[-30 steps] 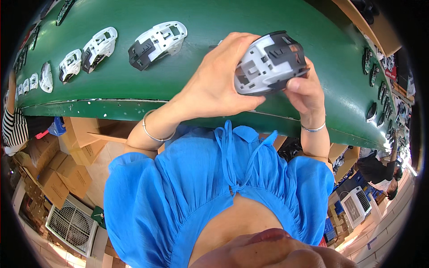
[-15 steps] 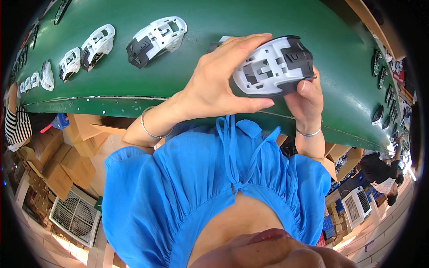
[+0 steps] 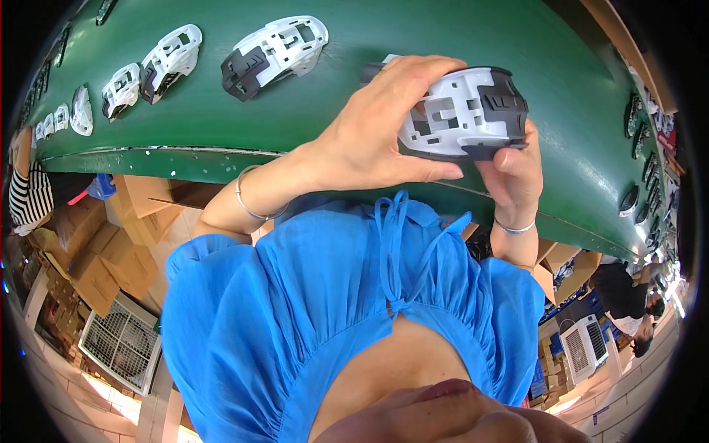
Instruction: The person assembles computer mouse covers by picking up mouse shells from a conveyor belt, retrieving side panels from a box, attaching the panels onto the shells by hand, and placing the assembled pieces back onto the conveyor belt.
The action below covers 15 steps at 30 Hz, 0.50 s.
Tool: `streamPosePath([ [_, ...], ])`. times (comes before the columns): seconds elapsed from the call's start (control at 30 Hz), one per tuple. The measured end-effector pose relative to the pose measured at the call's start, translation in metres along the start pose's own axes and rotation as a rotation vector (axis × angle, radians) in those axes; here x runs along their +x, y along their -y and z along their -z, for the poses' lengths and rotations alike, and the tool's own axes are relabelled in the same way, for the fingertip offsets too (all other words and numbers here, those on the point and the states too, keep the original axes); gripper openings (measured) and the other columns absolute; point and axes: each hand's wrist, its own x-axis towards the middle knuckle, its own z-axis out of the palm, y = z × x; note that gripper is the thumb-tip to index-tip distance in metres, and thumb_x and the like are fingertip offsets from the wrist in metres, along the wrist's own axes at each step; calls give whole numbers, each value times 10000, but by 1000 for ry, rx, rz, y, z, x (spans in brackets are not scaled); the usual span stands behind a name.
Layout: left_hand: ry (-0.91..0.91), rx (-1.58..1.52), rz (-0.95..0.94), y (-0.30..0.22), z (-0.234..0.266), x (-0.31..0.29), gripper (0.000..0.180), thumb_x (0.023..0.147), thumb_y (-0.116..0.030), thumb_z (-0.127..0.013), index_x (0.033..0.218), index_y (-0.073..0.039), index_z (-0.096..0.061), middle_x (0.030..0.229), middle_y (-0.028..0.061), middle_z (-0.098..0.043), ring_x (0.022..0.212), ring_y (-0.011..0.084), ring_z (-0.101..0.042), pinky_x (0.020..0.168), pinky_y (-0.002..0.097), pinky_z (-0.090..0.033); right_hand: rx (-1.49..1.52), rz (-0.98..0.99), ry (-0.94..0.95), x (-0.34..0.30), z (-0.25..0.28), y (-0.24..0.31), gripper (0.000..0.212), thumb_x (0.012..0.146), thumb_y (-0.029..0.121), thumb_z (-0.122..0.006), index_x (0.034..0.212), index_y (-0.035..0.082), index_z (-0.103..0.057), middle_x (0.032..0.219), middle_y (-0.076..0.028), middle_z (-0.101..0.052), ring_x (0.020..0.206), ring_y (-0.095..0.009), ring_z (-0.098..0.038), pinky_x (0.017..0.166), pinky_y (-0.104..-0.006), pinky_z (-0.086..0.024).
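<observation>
Both hands hold a white and dark grey plastic shell (image 3: 450,118) with rectangular cutouts, just above the near side of the green tabletop. My left hand (image 3: 384,129) wraps the shell's left end, fingers over the top and thumb below. At the right end, dark grey side, my right hand (image 3: 515,166) grips from underneath; some of its fingers are hidden behind the shell. Partly covered by my left hand, another grey and white piece (image 3: 373,71) lies on the table. A similar shell (image 3: 275,55) rests to the left of my hands.
More white and dark shells (image 3: 171,63) line the green table (image 3: 325,122) toward the far left. Dark parts (image 3: 641,140) lie along its right end. Below the table edge are cardboard boxes (image 3: 122,266) and boxy fan units (image 3: 120,343). Other people (image 3: 624,295) stand at both sides.
The held shell and both hands have shifted slightly right and down in the picture, the shell turning a little. The shells on the table appear shifted right and up with the view.
</observation>
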Motion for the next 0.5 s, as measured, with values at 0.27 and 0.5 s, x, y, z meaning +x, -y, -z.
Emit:
streamPosePath([
  [0.27,94,-21,27,-1,17,2,855,605,-183,-800,1315,29,-373,1231,178,-511,1088,299,-541,916,343,-428,-32,-12,8,-1,9,-2,621,617,120,-782,1139,-75,-507,1068,-167,-602,993,-277,-597,900,-400,-466],
  [0.5,141,-188,117,-3,17,-2,849,641,-141,-780,1340,43,-334,1276,181,-465,1140,260,-501,949,344,-407,-23,9,22,0,4,4,626,610,106,-778,1145,-67,-504,1063,-164,-600,971,-272,-604,882,-395,-474],
])
